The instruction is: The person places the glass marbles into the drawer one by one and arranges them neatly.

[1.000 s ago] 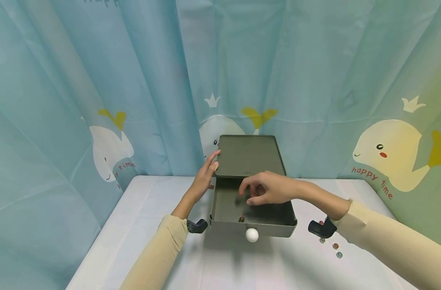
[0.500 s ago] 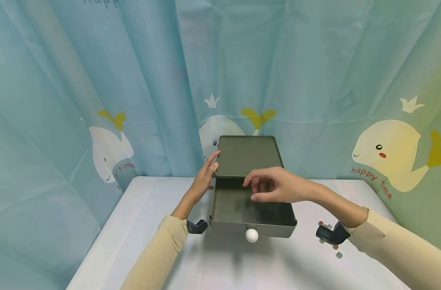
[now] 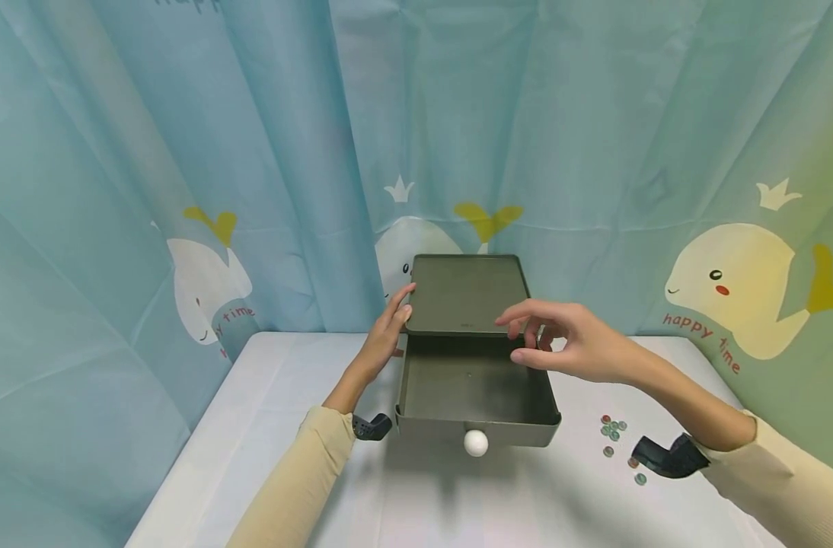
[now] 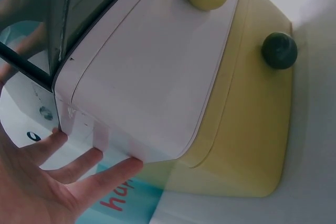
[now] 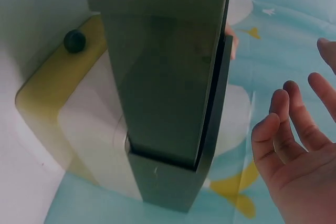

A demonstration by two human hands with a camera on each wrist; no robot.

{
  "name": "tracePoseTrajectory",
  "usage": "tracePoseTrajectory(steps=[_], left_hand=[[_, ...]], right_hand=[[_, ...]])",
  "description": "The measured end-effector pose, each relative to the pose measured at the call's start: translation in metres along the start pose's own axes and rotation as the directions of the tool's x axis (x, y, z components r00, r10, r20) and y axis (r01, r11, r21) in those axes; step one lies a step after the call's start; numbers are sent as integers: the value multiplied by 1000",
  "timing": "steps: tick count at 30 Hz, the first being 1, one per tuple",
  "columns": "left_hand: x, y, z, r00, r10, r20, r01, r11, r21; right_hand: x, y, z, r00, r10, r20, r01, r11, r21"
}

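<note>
A stacked drawer unit stands against the curtain, its dark green top drawer [image 3: 451, 388] pulled out by its white knob [image 3: 476, 443] side. Against the unit's left side rests my left hand [image 3: 382, 339], its extended fingers touching the white middle tier [image 4: 142, 77] in the left wrist view. My right hand [image 3: 570, 339] hovers over the back right of the pulled-out drawer, fingers loosely bent, with nothing visible between them. The right wrist view shows that hand [image 5: 304, 161] apart from the drawer's side. The drawer's rear lies hidden under the unit's green top [image 3: 467, 293].
Several small round glassy pieces [image 3: 614, 426], green and reddish, lie on the white table [image 3: 293, 472] right of the unit. Below the white tier is a yellow drawer [image 4: 252, 108] with a dark green knob [image 4: 279, 51]. A blue whale-print curtain [image 3: 581, 152] closes off the back.
My right hand has risen and moved right, away from the drawer's middle. A small reddish round piece seen near the drawer's front is out of sight. The left hand stays put.
</note>
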State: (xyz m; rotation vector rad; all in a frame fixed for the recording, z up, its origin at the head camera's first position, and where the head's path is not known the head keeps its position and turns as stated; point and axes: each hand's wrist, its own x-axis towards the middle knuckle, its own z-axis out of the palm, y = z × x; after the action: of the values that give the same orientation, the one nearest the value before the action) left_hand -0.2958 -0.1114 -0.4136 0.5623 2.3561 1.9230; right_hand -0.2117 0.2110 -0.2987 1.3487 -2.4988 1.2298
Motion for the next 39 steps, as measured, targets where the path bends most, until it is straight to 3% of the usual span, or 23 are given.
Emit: tracePoseTrajectory(steps=[8,23,39], left_hand=[[-2,-1,0,1000,10,-6,-10,1000,18],[0,-2,2,999,36,-37,-35,999,25],[-1,-4,1,998,46,-33,-45,999,14]], right_hand=[[-22,3,-10,998,9,-69,-11,999,-36],[-70,25,-18,961,163,-222,-190,976,-106],[-128,76,-8,930,261,-259,-301,945,-128]])
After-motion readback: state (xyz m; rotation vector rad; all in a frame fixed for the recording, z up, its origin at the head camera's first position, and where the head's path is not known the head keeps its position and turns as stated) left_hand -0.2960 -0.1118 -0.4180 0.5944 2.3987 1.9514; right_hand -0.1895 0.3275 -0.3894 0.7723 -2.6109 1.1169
